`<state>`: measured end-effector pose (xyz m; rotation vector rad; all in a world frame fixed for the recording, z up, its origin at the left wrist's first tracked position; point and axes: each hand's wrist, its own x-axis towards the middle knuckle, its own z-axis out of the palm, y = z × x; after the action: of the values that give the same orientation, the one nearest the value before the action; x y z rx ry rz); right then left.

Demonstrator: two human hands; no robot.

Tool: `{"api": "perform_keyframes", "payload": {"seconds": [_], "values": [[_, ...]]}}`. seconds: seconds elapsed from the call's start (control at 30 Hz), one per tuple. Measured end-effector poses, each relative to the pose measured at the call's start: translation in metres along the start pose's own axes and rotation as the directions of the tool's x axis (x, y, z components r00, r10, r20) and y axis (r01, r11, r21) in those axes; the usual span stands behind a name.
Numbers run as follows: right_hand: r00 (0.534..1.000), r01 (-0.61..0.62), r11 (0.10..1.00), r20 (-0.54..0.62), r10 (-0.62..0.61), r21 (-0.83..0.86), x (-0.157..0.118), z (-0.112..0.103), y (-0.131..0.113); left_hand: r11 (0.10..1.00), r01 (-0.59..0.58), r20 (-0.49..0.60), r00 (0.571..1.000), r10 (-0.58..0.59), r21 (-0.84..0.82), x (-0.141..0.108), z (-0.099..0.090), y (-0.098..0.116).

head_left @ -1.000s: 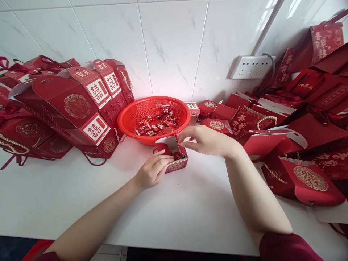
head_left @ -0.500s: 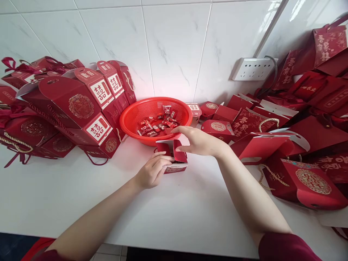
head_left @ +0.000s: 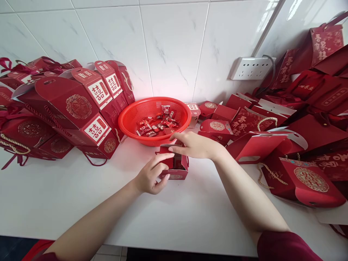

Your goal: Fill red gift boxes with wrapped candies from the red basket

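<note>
A small red gift box [head_left: 174, 176] stands on the white table with its top open, just in front of a red plastic basket [head_left: 127, 132]. My left hand [head_left: 152, 173] is at the box's left side, thumb against the front panel and index finger stretched across the opening. My right hand [head_left: 194, 145] reaches over from the right, its thumb and fingers closed about the box's far upper edge. Several small wrapped candies [head_left: 155, 127] lie in the basket. What is inside the box is mostly hidden by shadow and my fingers.
Stacked red gift boxes [head_left: 78, 107] with rope handles stand on the left. More red boxes [head_left: 311, 179] crowd the right side in a heap. A white power strip [head_left: 252, 69] with a grey cable is on the tiled wall [head_left: 174, 47]. The white table's [head_left: 163, 224] front edge runs below my forearms.
The near and inner flaps that stood over the opening are now spread back, and the box sits slightly nearer to me. My left fingers have opened out; my right hand has dropped onto the far edge.
</note>
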<state>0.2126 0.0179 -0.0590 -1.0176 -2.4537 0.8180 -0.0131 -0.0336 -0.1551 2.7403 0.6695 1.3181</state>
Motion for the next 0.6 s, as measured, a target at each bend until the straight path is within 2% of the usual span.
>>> {"api": "perform_keyframes", "payload": {"seconds": [0.17,0.27,0.37,0.47,0.6], "values": [[0.998,0.035,0.996,-0.054,-0.040,-0.084,0.004,-0.002,0.010,0.997,-0.072,0.016,0.997,0.073,-0.038,0.000,0.004,0.001],[0.994,-0.047,0.966,-0.103,0.022,-0.255,0.007,0.000,0.015,0.995,-0.083,0.015,0.996,0.084,-0.046,0.002,0.006,-0.001],[0.985,-0.117,0.888,-0.169,0.045,-0.445,0.014,0.010,0.014,0.996,-0.073,0.034,0.997,0.075,-0.046,0.002,0.008,-0.002],[0.981,-0.090,0.797,-0.193,-0.033,-0.597,0.022,0.027,0.011,0.997,-0.072,0.024,0.997,0.073,-0.019,0.001,0.008,-0.003],[0.967,0.065,0.738,-0.141,-0.214,-0.672,0.030,0.044,0.012,0.996,-0.057,0.036,0.998,0.054,0.072,0.002,0.006,-0.002]]}}
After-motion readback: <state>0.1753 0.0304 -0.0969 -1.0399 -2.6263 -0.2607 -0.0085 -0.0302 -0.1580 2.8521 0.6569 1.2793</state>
